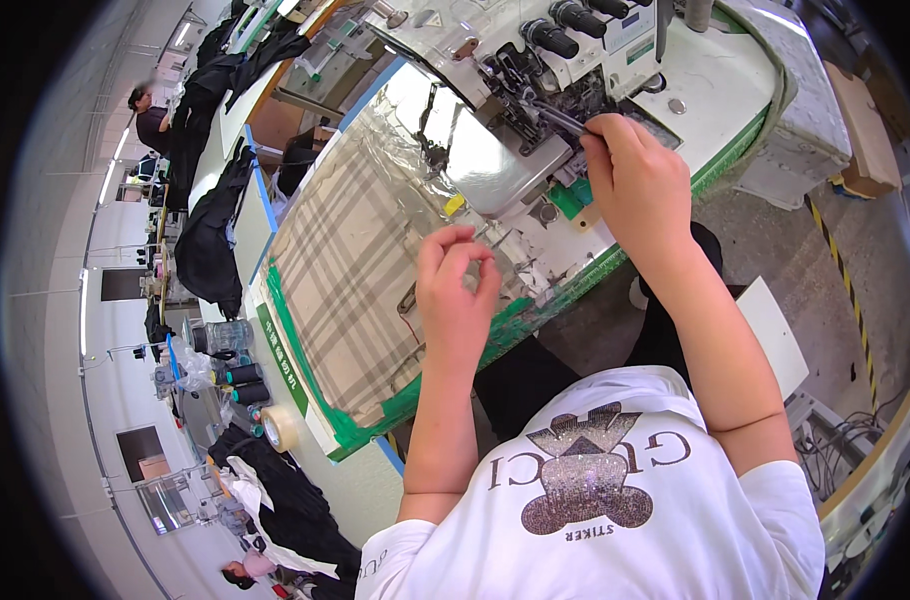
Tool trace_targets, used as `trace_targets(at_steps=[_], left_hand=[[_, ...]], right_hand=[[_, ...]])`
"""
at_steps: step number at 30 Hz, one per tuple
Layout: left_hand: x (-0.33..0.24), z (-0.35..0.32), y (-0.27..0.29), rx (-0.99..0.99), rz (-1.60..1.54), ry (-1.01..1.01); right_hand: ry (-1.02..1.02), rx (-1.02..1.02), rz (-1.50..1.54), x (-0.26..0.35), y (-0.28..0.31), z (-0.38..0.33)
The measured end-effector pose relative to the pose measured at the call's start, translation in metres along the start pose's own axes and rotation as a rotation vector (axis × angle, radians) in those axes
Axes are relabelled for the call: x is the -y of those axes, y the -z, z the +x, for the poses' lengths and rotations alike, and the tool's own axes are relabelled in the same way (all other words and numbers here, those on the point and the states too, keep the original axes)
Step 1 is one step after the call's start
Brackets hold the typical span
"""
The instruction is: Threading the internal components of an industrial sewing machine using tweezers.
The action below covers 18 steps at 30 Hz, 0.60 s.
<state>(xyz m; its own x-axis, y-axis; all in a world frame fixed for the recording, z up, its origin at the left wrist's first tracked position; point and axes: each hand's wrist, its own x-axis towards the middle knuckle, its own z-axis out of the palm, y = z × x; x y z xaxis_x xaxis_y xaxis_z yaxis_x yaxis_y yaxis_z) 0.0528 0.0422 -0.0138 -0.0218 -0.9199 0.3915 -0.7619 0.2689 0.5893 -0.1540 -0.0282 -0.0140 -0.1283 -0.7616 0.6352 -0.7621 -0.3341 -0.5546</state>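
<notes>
My right hand (635,180) is closed around a slim grey metal tool (565,120) that looks like tweezers. Its tip reaches into the exposed loopers and levers of a white overlock sewing machine (505,110). My left hand (457,285) hovers over the near side of the table, thumb and curled fingers drawn together in a pinch. Whatever may be between those fingertips is too small to make out. Beside the left wrist lies a small dark metal tool (407,298) with a bit of red thread. A shiny metal cover (475,160) sits left of the machine's opened mechanism.
Beige plaid covering (335,270), edged with green tape (320,400), spreads over the table left of the machine. Further left are a roll of tape (279,428), dark thread cones (247,385) and black garments (210,250). A cardboard box (860,130) stands at far right.
</notes>
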Motion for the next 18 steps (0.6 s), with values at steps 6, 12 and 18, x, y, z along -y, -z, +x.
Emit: trace_targets(at_steps=[6,12,18], left_hand=[[-0.012,-0.013,-0.015,0.07,0.002,-0.086],[-0.021,-0.014,-0.03,0.149,-0.012,0.002],[-0.032,-0.01,-0.028,0.267,-0.082,0.03]], right_hand=[[-0.127,0.095,0.275,0.004,-0.003,-0.023],[-0.155,0.139,0.323,0.002,-0.007,-0.027],[-0.116,0.141,0.156,0.003,-0.013,-0.015]])
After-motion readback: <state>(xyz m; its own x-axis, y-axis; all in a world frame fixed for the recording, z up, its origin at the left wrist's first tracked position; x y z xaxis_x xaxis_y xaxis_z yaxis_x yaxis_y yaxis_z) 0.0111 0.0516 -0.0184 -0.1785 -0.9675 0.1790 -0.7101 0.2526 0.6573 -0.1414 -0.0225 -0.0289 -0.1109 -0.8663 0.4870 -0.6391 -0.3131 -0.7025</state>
